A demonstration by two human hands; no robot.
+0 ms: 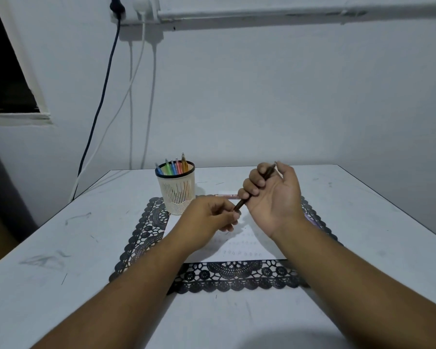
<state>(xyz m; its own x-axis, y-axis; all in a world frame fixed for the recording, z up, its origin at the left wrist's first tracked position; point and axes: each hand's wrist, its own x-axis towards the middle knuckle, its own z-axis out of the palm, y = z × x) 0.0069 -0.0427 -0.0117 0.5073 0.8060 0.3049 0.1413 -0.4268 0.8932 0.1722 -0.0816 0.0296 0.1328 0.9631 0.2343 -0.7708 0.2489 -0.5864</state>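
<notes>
Right hand (275, 197) is palm-up, fingers curled round a slim dark pen (242, 202), held up over the white paper (249, 250), and the left hand (207, 217) pinches the pen's lower tip. Paper sits on a black lacy mat (224, 275) on the scuffed white table (61, 248), next to a slotted cream cup (178, 195) of pastel pens (174, 168).
</notes>
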